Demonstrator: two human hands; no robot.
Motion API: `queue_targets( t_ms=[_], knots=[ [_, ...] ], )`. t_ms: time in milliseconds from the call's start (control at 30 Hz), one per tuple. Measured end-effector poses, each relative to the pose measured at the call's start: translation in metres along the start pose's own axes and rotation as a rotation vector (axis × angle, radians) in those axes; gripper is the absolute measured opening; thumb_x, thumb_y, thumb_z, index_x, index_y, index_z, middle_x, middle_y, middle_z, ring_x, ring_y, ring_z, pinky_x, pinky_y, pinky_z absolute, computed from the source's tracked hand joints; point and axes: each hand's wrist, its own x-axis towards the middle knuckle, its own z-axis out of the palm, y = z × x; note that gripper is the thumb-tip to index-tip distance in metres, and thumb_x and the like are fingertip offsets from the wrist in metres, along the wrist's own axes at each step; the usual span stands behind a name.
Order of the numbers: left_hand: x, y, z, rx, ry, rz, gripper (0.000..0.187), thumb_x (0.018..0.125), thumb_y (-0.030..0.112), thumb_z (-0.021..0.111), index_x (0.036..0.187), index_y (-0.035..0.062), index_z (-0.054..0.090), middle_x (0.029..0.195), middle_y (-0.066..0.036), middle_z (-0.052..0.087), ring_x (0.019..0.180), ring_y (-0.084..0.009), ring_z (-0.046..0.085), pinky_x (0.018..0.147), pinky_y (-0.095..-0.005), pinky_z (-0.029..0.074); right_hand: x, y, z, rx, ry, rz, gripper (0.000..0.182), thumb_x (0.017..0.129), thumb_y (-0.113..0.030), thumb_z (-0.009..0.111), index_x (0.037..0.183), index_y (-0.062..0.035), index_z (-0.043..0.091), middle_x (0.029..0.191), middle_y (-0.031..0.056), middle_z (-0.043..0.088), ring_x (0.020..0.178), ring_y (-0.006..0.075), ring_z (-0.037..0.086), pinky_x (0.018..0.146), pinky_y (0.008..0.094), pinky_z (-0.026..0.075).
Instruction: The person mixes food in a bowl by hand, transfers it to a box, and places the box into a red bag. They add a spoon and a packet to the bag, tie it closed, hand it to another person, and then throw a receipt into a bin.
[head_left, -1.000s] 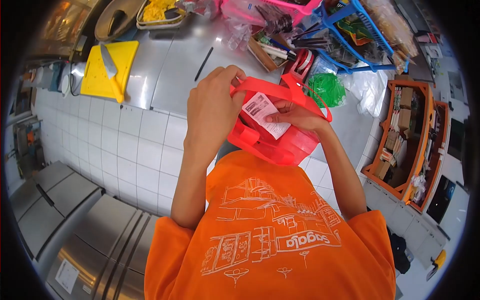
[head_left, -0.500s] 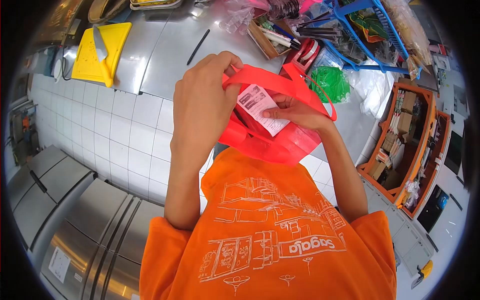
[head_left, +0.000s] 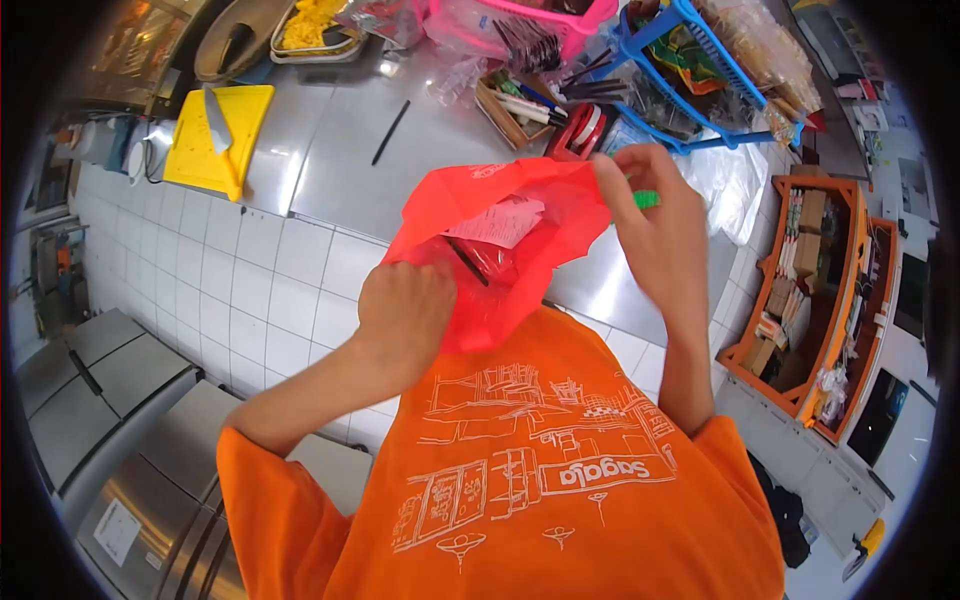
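The red plastic bag (head_left: 500,250) is held in the air in front of the orange shirt (head_left: 540,470), above the front edge of the steel counter (head_left: 340,150). Half a second ago its handles were stretched between both hands near the top; now the bag is turned and spread wide. The left hand (head_left: 408,315) has been lowered and is closed around the lower corner of the bag. The right hand (head_left: 655,225) has been raised to the upper right edge, where the plastic is pinched between its fingers. The white receipt (head_left: 497,222), pressed before by the right thumb, is now seen lying against the bag, no longer touched by that hand. On the counter, the black pen (head_left: 391,131) lies near the middle, and the yellow cutting board (head_left: 215,140) rests at the left front edge.
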Motion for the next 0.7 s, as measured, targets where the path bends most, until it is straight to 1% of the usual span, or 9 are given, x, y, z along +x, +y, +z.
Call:
queue_targets(
  t_ms=[33,133,167,233,333,367,467,600,700],
  knots=[
    [0.000,-0.005,0.007,0.007,0.057,0.059,0.037,0.087,0.018,0.069,0.116,-0.0014,0.057,0.095,-0.014,0.066,0.084,-0.0276,0.069,0.068,-0.0370,0.054,0.025,0.011,0.008,-0.152,0.160,0.062,0.056,0.095,-0.040,0.066,0.130,0.0034,0.060,0.121,0.0203,0.068,0.109,0.0235,0.064,0.091,0.0331,0.050],
    [-0.014,-0.014,0.000,-0.052,0.357,0.326,0.027,0.078,0.005,0.070,0.101,-0.0020,0.058,0.094,-0.017,0.065,0.084,-0.0270,0.070,0.066,-0.0381,0.055,0.076,0.072,0.040,0.573,-0.187,0.183,0.044,0.093,-0.037,0.068,0.115,0.0012,0.066,0.101,0.0090,0.073,0.095,0.0143,0.066,0.085,0.0296,0.049],
    [-0.017,-0.018,-0.006,-0.095,0.491,0.417,0.024,0.073,-0.001,0.071,0.094,-0.0023,0.059,0.094,-0.019,0.065,0.086,-0.0267,0.070,0.066,-0.0391,0.055,0.083,0.084,0.043,0.614,-0.175,0.074,0.039,0.094,-0.033,0.067,0.113,0.0010,0.065,0.100,0.0078,0.073,0.094,0.0138,0.066,0.084,0.0296,0.049],
    [-0.029,-0.023,-0.023,-0.451,0.566,0.453,0.022,0.076,-0.004,0.068,0.095,-0.0015,0.056,0.092,-0.016,0.063,0.082,-0.0228,0.068,0.067,-0.0364,0.053,0.080,0.094,0.047,0.689,-0.160,-0.120,0.031,0.095,-0.026,0.063,0.110,0.0007,0.063,0.098,0.0054,0.071,0.091,0.0126,0.065,0.083,0.0296,0.049],
    [-0.021,-0.024,-0.022,-0.860,0.855,0.574,0.015,0.085,-0.005,0.057,0.097,0.0013,0.052,0.090,-0.009,0.056,0.075,-0.0168,0.057,0.065,-0.0302,0.047,0.064,0.085,0.034,0.682,0.224,-0.308,0.019,0.095,-0.014,0.061,0.107,0.0005,0.061,0.095,0.0056,0.070,0.089,0.0135,0.064,0.083,0.0286,0.049],
    [-0.017,-0.023,-0.020,-0.982,0.978,0.620,0.012,0.089,-0.004,0.053,0.098,0.0025,0.050,0.090,-0.007,0.053,0.072,-0.0148,0.052,0.064,-0.0278,0.044,0.053,0.074,0.027,0.742,0.207,-0.336,0.018,0.094,-0.011,0.061,0.108,0.0005,0.060,0.094,0.0060,0.070,0.090,0.0139,0.064,0.083,0.0279,0.049],
    [-0.001,0.000,-0.039,-1.755,1.157,0.611,0.019,0.080,-0.007,0.058,0.089,0.0050,0.045,0.083,-0.004,0.046,0.074,-0.0112,0.042,0.068,-0.0245,0.039,0.008,0.027,0.005,0.958,0.066,-0.424,0.028,0.091,-0.004,0.063,0.117,0.0008,0.056,0.091,0.0063,0.067,0.091,0.0137,0.064,0.082,0.0262,0.051],
    [0.024,0.023,-0.086,-1.306,1.412,0.455,0.024,0.080,-0.002,0.059,0.092,0.0053,0.040,0.086,-0.002,0.042,0.075,-0.0134,0.038,0.070,-0.0276,0.038,-0.023,-0.017,0.029,0.946,-0.052,-0.542,0.042,0.091,-0.006,0.064,0.131,-0.0008,0.051,0.090,0.0043,0.066,0.085,0.0104,0.063,0.074,0.0239,0.051],
    [0.030,-0.006,-0.084,-1.431,1.085,0.553,0.033,0.079,0.002,0.066,0.106,0.0025,0.046,0.098,-0.007,0.050,0.089,-0.0170,0.049,0.084,-0.0326,0.044,-0.030,-0.035,0.032,0.812,-0.085,-0.554,0.045,0.092,-0.008,0.063,0.136,-0.0027,0.051,0.091,0.0027,0.066,0.081,0.0079,0.062,0.067,0.0219,0.051]
  ],
)
